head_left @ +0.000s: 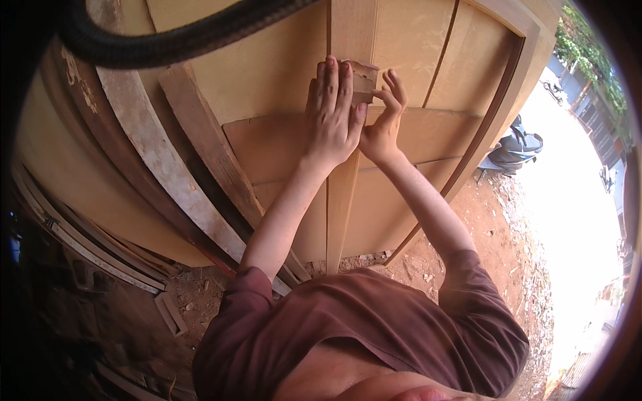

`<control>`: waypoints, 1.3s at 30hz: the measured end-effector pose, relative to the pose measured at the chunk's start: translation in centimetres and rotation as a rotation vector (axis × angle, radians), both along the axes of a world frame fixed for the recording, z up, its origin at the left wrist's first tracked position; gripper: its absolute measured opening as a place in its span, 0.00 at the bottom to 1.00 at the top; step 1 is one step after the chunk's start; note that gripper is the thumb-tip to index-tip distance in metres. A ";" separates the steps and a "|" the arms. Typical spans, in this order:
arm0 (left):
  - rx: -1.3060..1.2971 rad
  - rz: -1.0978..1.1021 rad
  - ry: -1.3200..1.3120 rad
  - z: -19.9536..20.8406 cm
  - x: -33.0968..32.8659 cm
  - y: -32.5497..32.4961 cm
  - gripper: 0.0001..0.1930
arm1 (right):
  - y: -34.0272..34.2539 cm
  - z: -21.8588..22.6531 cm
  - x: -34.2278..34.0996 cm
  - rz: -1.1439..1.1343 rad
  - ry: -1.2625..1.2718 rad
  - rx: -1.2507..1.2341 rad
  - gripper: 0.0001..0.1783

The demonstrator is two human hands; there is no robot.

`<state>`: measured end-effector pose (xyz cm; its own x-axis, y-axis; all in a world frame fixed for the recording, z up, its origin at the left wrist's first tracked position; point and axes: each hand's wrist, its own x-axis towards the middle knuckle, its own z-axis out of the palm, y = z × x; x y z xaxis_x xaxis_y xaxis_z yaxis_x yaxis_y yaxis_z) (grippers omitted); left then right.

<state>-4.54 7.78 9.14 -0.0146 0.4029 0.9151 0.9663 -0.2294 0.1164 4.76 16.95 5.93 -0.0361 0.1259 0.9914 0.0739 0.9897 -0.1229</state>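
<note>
A small brown piece with a ragged upper edge, which looks like folded sandpaper (363, 75), lies against the upright middle rail of a pale wooden panel frame (352, 30). My left hand (330, 120) is laid over its left part, fingers stretched upward and pressing it to the wood. At its lower right edge, my right hand (384, 123) grips it between thumb and bent index finger; the other fingers are raised off it. Both wrists are close together over the rail. Part of the brown piece is hidden under my left fingers.
Worn wooden boards (207, 134) lean at the left. A black ribbed hose (180, 43) crosses the upper left. Beyond the frame's right edge, a dark bag (518, 148) rests on littered dirt ground (498, 220). Scrap pieces lie at lower left.
</note>
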 end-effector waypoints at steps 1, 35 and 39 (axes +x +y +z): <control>-0.059 0.079 0.012 -0.1 0.1 0.0 0.34 | -0.3 -0.6 -0.2 0.063 0.061 -0.142 0.30; 0.075 -0.492 -0.467 15.2 -3.5 6.4 0.25 | -1.8 -3.2 -0.2 0.473 -0.137 -0.776 0.25; -0.043 -0.648 -0.395 20.5 -3.4 7.1 0.38 | -2.3 -2.9 1.0 0.456 -0.129 -0.774 0.24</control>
<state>-7.95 14.92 29.67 -0.0859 0.4778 0.8743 0.5249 -0.7242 0.4473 5.75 14.67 3.07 -0.3503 0.7013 0.6209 -0.2463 0.5706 -0.7834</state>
